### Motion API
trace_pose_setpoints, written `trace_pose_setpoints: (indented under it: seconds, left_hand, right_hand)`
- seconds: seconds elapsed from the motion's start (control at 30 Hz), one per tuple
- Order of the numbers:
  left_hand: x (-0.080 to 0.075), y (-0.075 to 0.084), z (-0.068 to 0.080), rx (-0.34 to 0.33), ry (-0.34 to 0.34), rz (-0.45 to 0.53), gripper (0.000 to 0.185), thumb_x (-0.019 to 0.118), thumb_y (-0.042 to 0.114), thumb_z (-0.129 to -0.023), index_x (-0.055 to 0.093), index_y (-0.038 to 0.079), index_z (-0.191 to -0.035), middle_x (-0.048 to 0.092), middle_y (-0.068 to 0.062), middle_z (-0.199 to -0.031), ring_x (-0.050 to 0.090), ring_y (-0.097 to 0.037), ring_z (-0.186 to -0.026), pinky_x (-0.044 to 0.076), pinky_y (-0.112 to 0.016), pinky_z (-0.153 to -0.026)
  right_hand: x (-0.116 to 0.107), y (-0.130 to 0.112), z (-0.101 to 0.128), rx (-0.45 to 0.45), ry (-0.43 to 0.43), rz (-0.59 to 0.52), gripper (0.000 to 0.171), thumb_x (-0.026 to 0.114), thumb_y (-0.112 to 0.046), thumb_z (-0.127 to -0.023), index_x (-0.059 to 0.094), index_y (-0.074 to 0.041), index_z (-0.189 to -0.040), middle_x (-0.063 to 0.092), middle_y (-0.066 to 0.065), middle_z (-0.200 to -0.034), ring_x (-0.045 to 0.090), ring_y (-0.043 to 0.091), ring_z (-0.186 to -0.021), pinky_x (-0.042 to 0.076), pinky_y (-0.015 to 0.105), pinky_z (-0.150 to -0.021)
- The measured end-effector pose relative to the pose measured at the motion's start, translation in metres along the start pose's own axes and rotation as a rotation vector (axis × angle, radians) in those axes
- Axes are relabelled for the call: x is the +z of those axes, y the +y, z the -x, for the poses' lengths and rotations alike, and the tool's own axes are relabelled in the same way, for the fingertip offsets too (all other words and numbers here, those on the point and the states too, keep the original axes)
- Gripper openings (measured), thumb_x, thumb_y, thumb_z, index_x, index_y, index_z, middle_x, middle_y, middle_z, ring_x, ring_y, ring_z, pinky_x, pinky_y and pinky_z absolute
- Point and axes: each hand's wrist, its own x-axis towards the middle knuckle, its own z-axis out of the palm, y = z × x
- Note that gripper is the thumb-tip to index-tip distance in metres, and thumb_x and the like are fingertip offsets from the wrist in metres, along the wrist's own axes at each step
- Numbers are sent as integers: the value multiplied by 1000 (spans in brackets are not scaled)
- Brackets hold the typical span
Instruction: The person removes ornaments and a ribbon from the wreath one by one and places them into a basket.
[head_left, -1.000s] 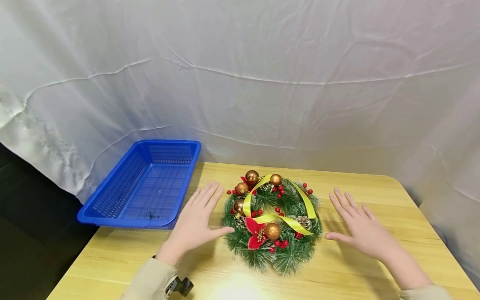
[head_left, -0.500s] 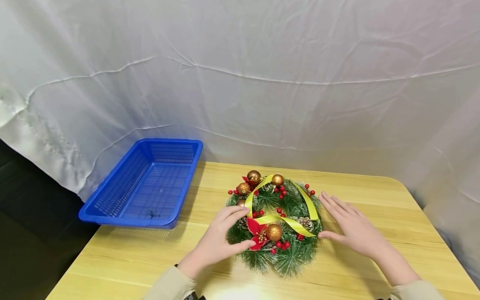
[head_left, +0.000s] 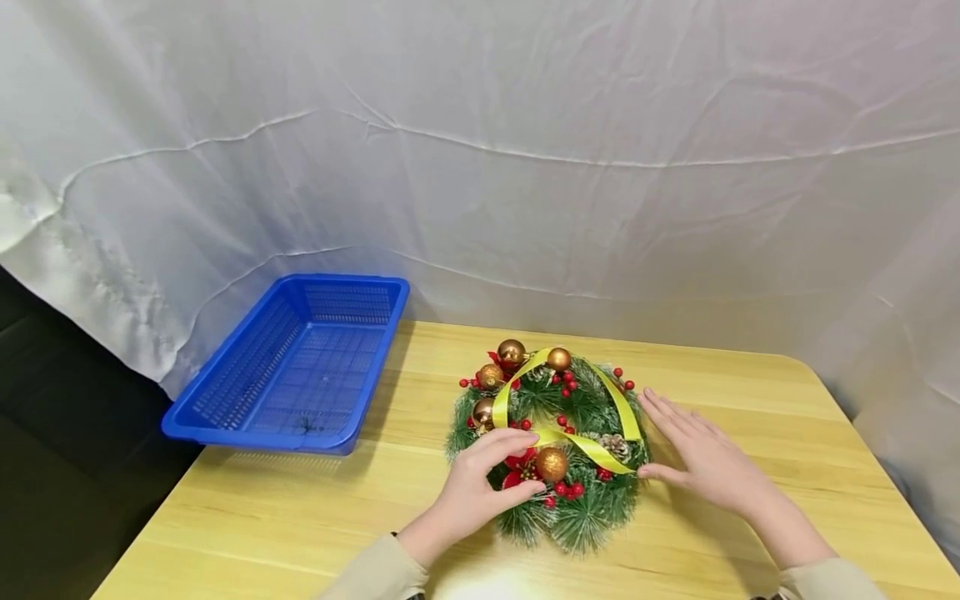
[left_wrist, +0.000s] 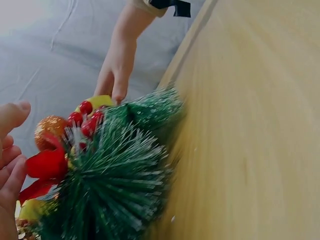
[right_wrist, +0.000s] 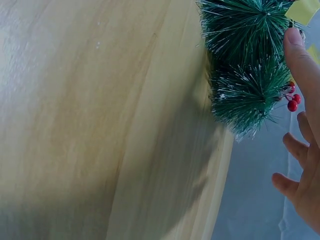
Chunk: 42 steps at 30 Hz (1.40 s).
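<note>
A green Christmas wreath (head_left: pixel 588 521) lies on the wooden table, trimmed with copper and gold baubles, red berries, a pine cone (head_left: pixel 615 447) and a yellow ribbon (head_left: pixel 596 453). My left hand (head_left: pixel 472 492) reaches over its left front, thumb and fingers apart around the red flower (left_wrist: pixel 47 164), beside a glittery gold bauble (head_left: pixel 552 464). Part of the flower is hidden by those fingers. In the left wrist view the fingers are near the petals without a visible pinch. Beside the wreath's right edge is my right hand (head_left: pixel 708 467), fingers extended; whether the fingertips touch the needles I cannot tell.
A blue plastic basket (head_left: pixel 180 435) with mesh walls stands at the table's left, behind the left arm. Grey-white cloth (head_left: pixel 525 225) hangs along the back edge of the table (head_left: pixel 247 533). A dark area lies past the left edge.
My left hand has moved right, from beside the wreath to over the red flower. The right hand has come in closer to the wreath's right edge. The wreath lies as before.
</note>
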Motion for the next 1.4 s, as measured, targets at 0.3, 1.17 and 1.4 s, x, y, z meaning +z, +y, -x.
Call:
trace_pose_setpoints:
  seconds: [0.3, 1.17, 1.4]
  left_hand:
    - [12, -2, -4, -26, 24, -23, 44, 79, 15, -79, 63, 6, -119, 61, -3, -122, 56, -16, -112, 47, -30, -95]
    - [21, 2, -2, -99, -29, -109, 34, 77, 14, -80, 67, 13, -113, 61, 5, -115, 55, -9, -108, 48, -26, -93]
    - [19, 3, -3, -113, -15, -60, 33, 77, 13, -81, 67, 12, -112, 61, 6, -115, 57, -10, -105, 49, -26, -91]
  right_hand:
    - [5, 2, -4, -17, -22, -10, 94, 60, -60, -83, 16, -16, -154, 13, 4, -158, 28, 39, -136, 6, 47, -114]
    - [11, -1, -5, 18, -79, -3, 91, 51, -63, -87, 13, -14, -154, 12, 4, -158, 20, 36, -140, 11, 53, -113]
    - [13, -1, -5, 23, -70, -12, 91, 52, -62, -86, 14, -14, -154, 15, 7, -157, 22, 37, -139, 13, 55, -112]
